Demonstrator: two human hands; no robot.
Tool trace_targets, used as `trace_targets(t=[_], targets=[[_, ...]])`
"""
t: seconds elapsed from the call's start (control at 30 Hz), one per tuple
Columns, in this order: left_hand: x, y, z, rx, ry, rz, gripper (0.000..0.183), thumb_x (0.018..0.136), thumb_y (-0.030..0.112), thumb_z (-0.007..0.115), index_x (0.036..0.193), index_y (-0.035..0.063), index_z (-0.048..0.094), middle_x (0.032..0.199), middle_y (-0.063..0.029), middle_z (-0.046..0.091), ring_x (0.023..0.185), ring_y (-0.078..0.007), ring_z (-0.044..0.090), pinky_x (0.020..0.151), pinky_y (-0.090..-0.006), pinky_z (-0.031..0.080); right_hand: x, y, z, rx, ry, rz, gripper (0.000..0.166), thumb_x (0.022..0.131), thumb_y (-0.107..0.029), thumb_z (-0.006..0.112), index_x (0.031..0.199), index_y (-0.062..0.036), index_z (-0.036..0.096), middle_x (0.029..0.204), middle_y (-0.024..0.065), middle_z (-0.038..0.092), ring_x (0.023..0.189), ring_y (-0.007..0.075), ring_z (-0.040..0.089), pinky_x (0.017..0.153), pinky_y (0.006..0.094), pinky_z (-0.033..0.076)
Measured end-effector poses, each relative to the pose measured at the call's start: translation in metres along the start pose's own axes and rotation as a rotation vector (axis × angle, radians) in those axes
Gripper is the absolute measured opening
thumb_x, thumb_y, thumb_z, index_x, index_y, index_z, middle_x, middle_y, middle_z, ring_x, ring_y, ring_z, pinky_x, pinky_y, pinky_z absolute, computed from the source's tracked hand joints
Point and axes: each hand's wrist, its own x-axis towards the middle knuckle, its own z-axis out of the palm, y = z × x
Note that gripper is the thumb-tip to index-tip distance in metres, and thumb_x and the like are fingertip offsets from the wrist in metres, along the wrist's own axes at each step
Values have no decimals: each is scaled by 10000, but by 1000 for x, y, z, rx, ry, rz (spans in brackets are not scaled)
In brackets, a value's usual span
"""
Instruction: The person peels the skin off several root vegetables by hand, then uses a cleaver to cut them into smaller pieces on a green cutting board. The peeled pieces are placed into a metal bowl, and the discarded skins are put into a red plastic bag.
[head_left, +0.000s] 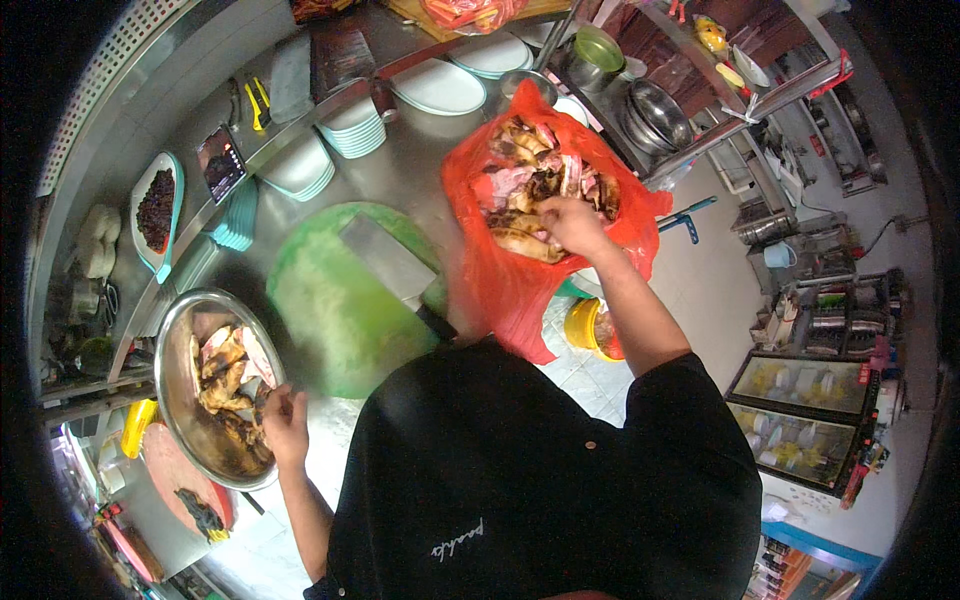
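My right hand (574, 225) is in an open red plastic bag (645, 202), its fingers on browned pieces of raw meat (517, 221); whether it grips one cannot be told. At the left, my left hand (283, 420) reaches over the near rim of an oval steel bowl (166, 360), fingers bent by a dark piece of meat. More singed pieces of meat (223, 379) lie in that bowl. Between the hands, a cleaver (390, 259) rests on a round green cutting board (330, 315), its dark handle towards me.
Stacked white plates (439, 86) and bowls (352, 131) line the counter's back. A phone (221, 165) leans there, near a dish of dark food (156, 210). Steel basins (658, 112) stand at the upper right. Below the bag is a yellow bucket (581, 328). A pink round board (184, 465) lies lower left.
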Motion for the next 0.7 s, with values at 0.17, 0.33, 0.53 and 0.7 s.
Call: trace_targets(t=[0.17, 0.33, 0.53, 0.7], targets=[[-4, -1, 10, 13, -55, -22, 250, 898, 93, 735, 1103, -32, 667, 793, -77, 638, 692, -154, 572, 644, -306, 485, 11, 9, 51, -408, -123, -174, 294, 831, -197, 670, 1093, -79, 733, 1027, 193, 727, 947, 387, 693, 813, 479, 545], [-12, 5, 16, 79, -121, -105, 313, 857, 179, 768, 1103, 2, 690, 810, -149, 670, 715, -258, 647, 666, -370, 519, 0, -28, 40, -421, -106, -282, 416, 804, -324, 756, 1111, -59, 669, 1091, 197, 694, 1047, 382, 661, 896, 480, 521], [-22, 16, 17, 91, -159, -65, 323, 864, 200, 754, 1108, -1, 687, 816, -161, 670, 742, -278, 659, 677, -384, 519, 16, -22, 66, -577, -201, -178, 428, 828, -318, 728, 1125, -48, 581, 1061, 217, 703, 997, 421, 673, 839, 511, 536], [-27, 2, 24, 70, -164, -35, 304, 867, 196, 744, 1103, 12, 688, 821, -163, 673, 732, -306, 664, 673, -396, 516, 18, -35, 61, -570, -217, -220, 399, 844, -395, 684, 1003, -34, 621, 946, 236, 708, 936, 425, 684, 794, 525, 536]])
